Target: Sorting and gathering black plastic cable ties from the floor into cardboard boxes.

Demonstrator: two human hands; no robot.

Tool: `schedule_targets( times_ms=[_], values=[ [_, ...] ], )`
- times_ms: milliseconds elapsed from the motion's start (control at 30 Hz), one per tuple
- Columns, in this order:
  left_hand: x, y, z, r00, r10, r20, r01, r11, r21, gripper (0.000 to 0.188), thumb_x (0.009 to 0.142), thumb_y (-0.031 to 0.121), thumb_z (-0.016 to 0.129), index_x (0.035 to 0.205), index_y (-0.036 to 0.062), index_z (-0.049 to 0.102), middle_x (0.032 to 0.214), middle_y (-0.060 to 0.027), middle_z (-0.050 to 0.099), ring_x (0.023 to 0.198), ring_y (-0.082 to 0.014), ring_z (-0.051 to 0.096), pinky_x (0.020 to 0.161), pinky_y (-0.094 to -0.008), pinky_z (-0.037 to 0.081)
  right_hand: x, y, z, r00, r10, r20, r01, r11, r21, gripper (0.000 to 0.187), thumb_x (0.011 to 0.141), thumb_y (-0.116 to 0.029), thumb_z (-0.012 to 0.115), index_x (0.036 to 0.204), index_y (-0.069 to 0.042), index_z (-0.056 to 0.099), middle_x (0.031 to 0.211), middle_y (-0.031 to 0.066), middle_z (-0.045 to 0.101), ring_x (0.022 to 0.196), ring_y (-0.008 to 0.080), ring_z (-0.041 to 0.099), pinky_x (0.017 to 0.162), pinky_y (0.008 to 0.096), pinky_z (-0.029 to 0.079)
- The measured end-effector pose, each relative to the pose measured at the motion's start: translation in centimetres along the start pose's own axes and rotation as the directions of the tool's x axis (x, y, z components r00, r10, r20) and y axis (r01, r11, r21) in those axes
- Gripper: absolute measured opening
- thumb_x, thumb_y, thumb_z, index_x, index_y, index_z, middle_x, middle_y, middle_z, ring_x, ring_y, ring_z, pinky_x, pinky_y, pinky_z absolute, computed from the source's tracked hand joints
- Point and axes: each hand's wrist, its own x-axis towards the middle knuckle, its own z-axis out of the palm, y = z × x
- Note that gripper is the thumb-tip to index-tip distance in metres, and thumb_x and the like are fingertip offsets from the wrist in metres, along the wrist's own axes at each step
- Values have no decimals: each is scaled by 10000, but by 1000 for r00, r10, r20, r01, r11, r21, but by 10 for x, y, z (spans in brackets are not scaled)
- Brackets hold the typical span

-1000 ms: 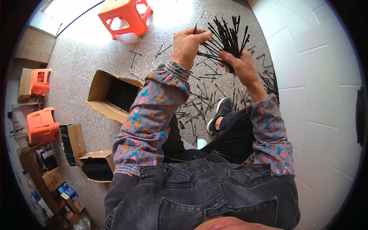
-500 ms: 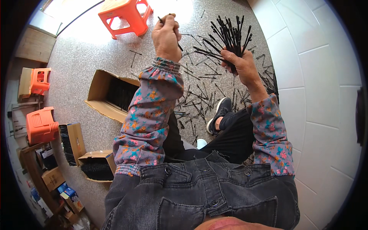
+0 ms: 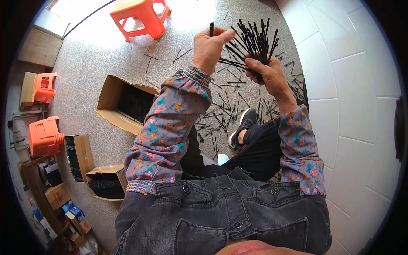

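In my right hand [image 3: 268, 73] is a fanned bundle of thin black sticks [image 3: 256, 40], gripped near their lower ends between thumb and fingers. Small knobs or clips show at their upper tips. My left hand [image 3: 209, 50] is closed round a black stick [image 3: 211, 29], whose end stands up above the fingers. Its thumb and a fingertip touch or nearly touch the left side of the bundle; whether they pinch one of those sticks I cannot tell. Many similar loose sticks [image 3: 223, 114] lie scattered on the floor below both hands.
An open cardboard box [image 3: 108, 100] with black contents lies by my left forearm. Two smaller boxes [image 3: 85, 148], [image 3: 106, 170] of black pieces stand farther left. An orange stool [image 3: 142, 21] is at the far left, beyond my hands. White tiles [image 3: 340, 106] run along the right.
My left hand has moved right, up against the bundle's left side, still holding a black stick. My right hand and its bundle have stayed nearly in place.
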Motion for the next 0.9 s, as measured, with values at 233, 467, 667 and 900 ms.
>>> schedule_targets(
  times_ms=[233, 467, 667, 900],
  values=[
    [10, 19, -25, 992, -12, -127, -31, 941, -336, 152, 888, 194, 534, 788, 84, 502, 626, -10, 506, 460, -60, 388, 390, -203, 266, 2, 2, -7, 999, 34, 22, -36, 994, 105, 232, 827, -249, 640, 921, -40, 612, 632, 15, 577, 473, 56, 498, 379, 172, 331],
    [12, 16, -29, 992, -38, -121, -24, 883, -469, 164, 918, 213, 472, 795, 105, 457, 572, 20, 405, 463, -66, 346, 362, -215, 225, 2, 2, -10, 990, 79, 114, -100, 977, 191, 246, 838, -230, 623, 908, 5, 596, 618, 44, 566, 461, 65, 486, 376, 164, 326],
    [6, 13, -18, 961, -177, 215, 249, 892, -378, 130, 900, 201, 510, 794, 131, 480, 541, 62, 306, 440, -52, 288, 366, -208, 194, 1, 3, -11, 975, 82, 205, -142, 943, 300, 253, 879, -234, 551, 865, 18, 568, 583, 71, 535, 421, 91, 431, 371, 192, 309],
    [-4, 12, -4, 857, -282, 430, 404, 887, -223, 138, 869, 205, 561, 780, 112, 512, 530, 81, 306, 427, -27, 274, 360, -205, 188, 0, 4, -10, 950, 52, 309, -151, 940, 305, 275, 902, -252, 502, 844, 12, 554, 546, 63, 504, 395, 102, 395, 368, 212, 292]
  ],
)
